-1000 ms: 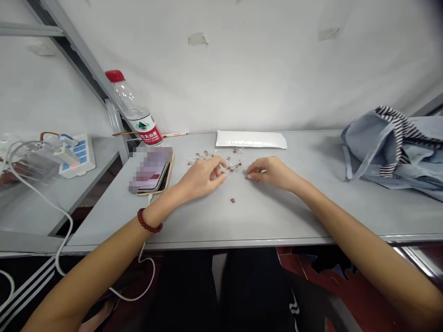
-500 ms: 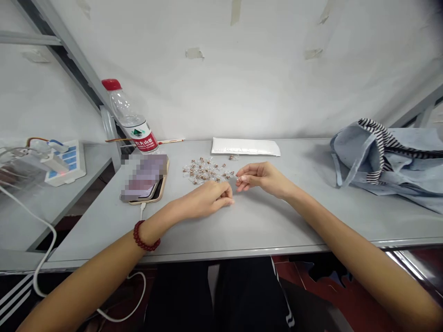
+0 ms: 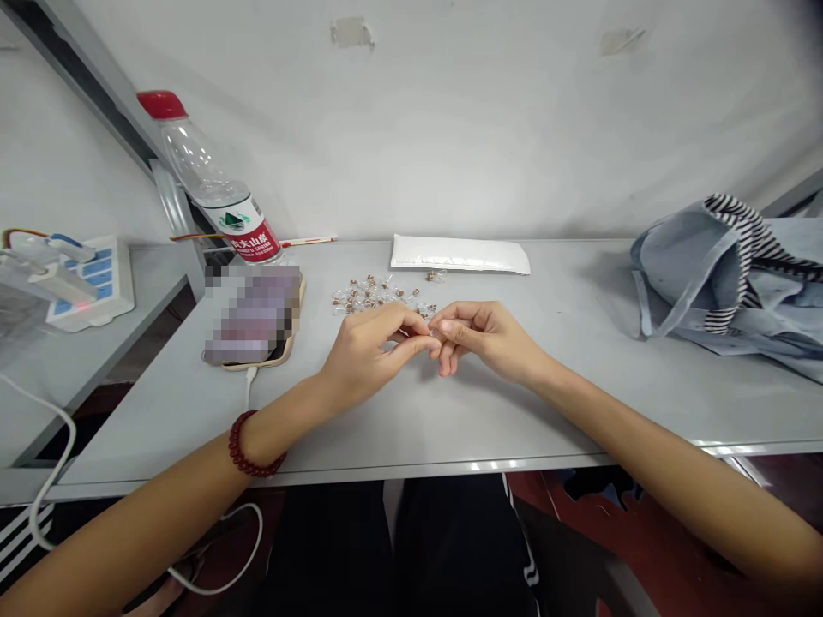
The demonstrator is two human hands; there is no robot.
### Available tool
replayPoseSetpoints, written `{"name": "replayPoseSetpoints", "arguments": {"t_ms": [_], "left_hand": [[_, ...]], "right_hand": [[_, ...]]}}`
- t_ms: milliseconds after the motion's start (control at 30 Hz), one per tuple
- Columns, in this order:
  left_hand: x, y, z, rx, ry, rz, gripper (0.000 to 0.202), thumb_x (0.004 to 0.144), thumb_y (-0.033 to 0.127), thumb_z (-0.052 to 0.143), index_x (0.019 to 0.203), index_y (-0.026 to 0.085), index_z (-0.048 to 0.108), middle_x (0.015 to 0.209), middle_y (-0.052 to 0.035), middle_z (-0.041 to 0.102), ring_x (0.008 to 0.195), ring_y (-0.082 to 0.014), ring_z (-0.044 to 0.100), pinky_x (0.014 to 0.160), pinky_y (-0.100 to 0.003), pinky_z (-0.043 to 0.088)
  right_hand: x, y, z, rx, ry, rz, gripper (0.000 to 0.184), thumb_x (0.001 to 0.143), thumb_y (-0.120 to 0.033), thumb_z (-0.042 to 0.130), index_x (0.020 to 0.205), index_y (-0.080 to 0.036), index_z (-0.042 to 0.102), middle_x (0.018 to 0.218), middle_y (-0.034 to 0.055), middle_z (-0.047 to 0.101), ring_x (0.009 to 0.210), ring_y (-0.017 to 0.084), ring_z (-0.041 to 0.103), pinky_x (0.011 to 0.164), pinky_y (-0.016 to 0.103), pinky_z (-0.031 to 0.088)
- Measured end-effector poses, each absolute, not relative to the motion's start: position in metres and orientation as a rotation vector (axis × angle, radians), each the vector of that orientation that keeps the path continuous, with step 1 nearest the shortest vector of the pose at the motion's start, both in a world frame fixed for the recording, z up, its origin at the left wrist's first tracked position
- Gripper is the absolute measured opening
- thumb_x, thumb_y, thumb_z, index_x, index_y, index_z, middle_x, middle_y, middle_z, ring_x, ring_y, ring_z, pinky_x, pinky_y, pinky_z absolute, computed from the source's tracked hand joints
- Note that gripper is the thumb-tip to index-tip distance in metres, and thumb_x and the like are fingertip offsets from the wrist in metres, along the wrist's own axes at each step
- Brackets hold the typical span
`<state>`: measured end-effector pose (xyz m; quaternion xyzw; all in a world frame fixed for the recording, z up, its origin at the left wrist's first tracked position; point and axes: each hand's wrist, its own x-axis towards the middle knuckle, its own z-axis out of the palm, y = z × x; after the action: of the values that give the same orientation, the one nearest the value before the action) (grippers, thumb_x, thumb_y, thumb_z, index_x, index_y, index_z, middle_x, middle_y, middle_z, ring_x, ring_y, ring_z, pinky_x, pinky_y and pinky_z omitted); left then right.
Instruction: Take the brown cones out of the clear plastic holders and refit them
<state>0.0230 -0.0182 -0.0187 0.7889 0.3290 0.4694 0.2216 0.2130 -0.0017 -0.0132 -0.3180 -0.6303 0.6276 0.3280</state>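
Left hand [image 3: 376,347]: pinching with thumb and fingertips, closing on a tiny clear-wrapped piece [image 3: 432,331], too small to see clearly.
Right hand [image 3: 487,338]: pressing its fingertips against the same piece, meeting the left fingers.
Loose clear-wrapped pieces [image 3: 369,294]: lying clustered on the grey table [image 3: 507,420], just beyond the hands.

The grey worktop [image 3: 489,420] runs along a white wall, with a flat white packet [image 3: 459,254] lying near its back edge. Just in front of the packet is a loose scatter of small clear-wrapped brown pieces [image 3: 369,294], and a little cluster [image 3: 435,276] sits apart beside the packet's end. To the left lie a blurred phone [image 3: 254,314] in a tan case, its white cable [image 3: 248,390] trailing over the front, and a red-capped plastic water bottle [image 3: 222,201] behind it — at the far right, a crumpled pale-blue denim bag [image 3: 720,274] with striped trim.
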Motion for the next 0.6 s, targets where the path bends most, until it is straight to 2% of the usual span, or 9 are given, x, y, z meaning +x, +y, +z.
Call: {"name": "replayPoseSetpoints", "arguments": {"t_ms": [133, 233, 433, 600], "left_hand": [[0.023, -0.019, -0.018, 2.216, 0.796, 1.296, 0.009, 0.081, 0.019, 0.067, 0.075, 0.015, 0.063, 0.071, -0.0017, 0.065, 0.067, -0.0107, 0.063, 0.065, -0.023, 0.059], [0.022, -0.018, -0.019, 2.213, 0.778, 1.274, 0.014, 0.080, 0.026, 0.070, 0.075, 0.016, 0.062, 0.068, 0.0000, 0.063, 0.062, -0.0096, 0.061, 0.062, -0.022, 0.058], [0.021, -0.016, -0.019, 2.215, 0.710, 1.100, 0.028, 0.078, 0.031, 0.071, 0.101, 0.016, 0.065, 0.079, -0.0031, 0.066, 0.071, -0.0119, 0.063, 0.066, -0.024, 0.057], [0.025, -0.018, -0.021, 2.495, 0.652, 1.188, 0.016, 0.086, 0.031, 0.062, 0.088, 0.015, 0.065, 0.071, -0.0020, 0.061, 0.062, -0.0096, 0.055, 0.056, -0.021, 0.049]], "right_hand": [[0.212, -0.005, -0.013, -0.804, -1.661, 1.664, 0.029, 0.087, -0.043, 0.058, 0.085, -0.014, 0.063, 0.061, 0.0006, 0.067, 0.053, 0.011, 0.065, 0.055, 0.024, 0.053], [0.211, -0.009, -0.012, -0.806, -1.676, 1.673, 0.029, 0.086, -0.043, 0.059, 0.084, -0.015, 0.063, 0.059, 0.0006, 0.068, 0.053, 0.012, 0.066, 0.053, 0.023, 0.053], [0.215, -0.015, -0.009, -0.819, -1.725, 1.726, 0.025, 0.083, -0.039, 0.063, 0.080, -0.014, 0.065, 0.064, 0.0041, 0.071, 0.059, 0.015, 0.069, 0.054, 0.025, 0.054], [0.213, -0.010, -0.014, -0.808, -1.725, 1.740, 0.025, 0.077, -0.040, 0.070, 0.077, -0.015, 0.065, 0.068, 0.0035, 0.070, 0.066, 0.016, 0.070, 0.057, 0.026, 0.054]]}}
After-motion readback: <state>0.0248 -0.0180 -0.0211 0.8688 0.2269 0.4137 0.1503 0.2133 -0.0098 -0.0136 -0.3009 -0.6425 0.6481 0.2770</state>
